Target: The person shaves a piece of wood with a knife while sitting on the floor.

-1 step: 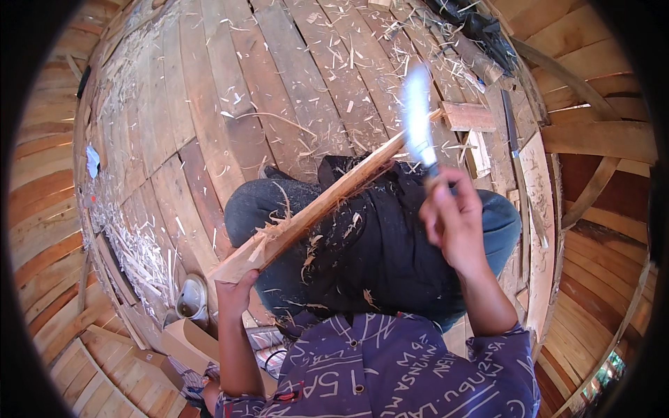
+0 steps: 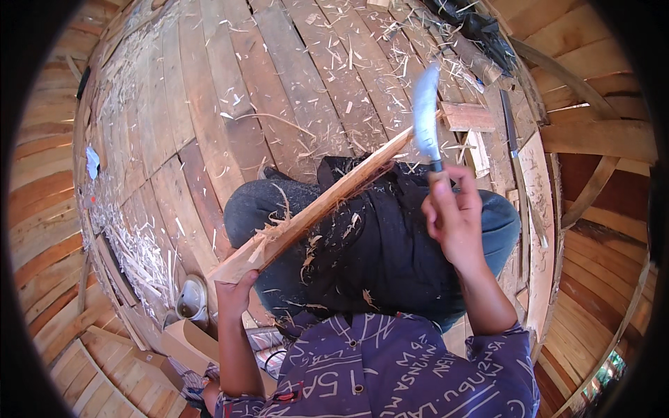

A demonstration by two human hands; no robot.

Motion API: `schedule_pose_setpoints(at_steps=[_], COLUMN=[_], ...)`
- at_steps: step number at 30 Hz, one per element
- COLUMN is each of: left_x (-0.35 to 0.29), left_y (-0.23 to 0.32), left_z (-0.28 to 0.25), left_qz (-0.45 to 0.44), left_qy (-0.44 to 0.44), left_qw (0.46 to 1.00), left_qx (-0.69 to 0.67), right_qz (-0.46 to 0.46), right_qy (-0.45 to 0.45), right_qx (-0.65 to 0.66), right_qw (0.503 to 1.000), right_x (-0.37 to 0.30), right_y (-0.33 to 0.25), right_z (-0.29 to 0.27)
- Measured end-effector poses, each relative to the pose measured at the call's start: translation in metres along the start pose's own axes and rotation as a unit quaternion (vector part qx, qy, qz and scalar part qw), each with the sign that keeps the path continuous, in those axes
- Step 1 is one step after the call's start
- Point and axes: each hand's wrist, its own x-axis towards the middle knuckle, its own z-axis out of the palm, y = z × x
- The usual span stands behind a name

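A long wooden strip [image 2: 322,206] with a squared end lies slantwise across my lap. My left hand [image 2: 237,292] is closed around its near left end, with the thumb at the lower edge and the other fingers hidden beneath. My right hand [image 2: 453,212] grips the handle of a knife [image 2: 425,115] with a broad curved blade pointing away from me. The blade passes over the strip's far end in this view; whether they touch I cannot tell. Curled shavings [image 2: 279,223] cling to the strip near my left hand.
Shavings litter the plank floor [image 2: 209,132], heaped thickest at the left [image 2: 143,254]. Right of my knee lie wood offcuts [image 2: 468,116], a long dark blade-like tool [image 2: 511,125] and a board [image 2: 538,230]. A cardboard box [image 2: 188,341] sits behind my left arm, near a metal object [image 2: 191,299].
The knife blade has shifted slightly to the right and shows less blur. My right hand has turned a little with it; my left hand and the strip stay put.
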Motion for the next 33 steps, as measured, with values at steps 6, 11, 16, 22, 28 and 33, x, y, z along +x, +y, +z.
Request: schedule_pose_setpoints(at_steps=[6, 11, 16, 22, 28, 33], left_x=[-0.001, -0.001, 0.002, 0.000, 0.001, 0.009], left_y=[-0.003, 0.001, -0.003, -0.002, 0.004, 0.005], left_z=[-0.007, 0.002, -0.009, -0.008, -0.002, 0.000], left_qz=[-0.005, 0.010, 0.004, 0.004, 0.024, 0.014], left_qy=[-0.011, 0.012, -0.026, -0.014, -0.009, -0.021], left_qw=[1.000, 0.999, 0.998, 0.999, 0.999, 0.999], left_qx=[0.020, 0.038, 0.058, 0.050, 0.034, 0.040], right_qz=[0.032, 0.056, -0.001, 0.012, 0.094, 0.150], right_qy=[-0.054, -0.070, 0.075, -0.065, -0.125, -0.156], right_qx=[0.010, -0.028, 0.073, -0.005, 0.196, 0.251], right_qw=[0.998, 0.996, 0.994, 0.998, 0.968, 0.944], right_x=[-0.014, -0.024, -0.012, -0.008, -0.015, -0.025], right_y=[-0.007, 0.016, 0.017, 0.016, 0.026, 0.024], right_z=[0.000, -0.004, -0.018, -0.030, -0.015, -0.018])
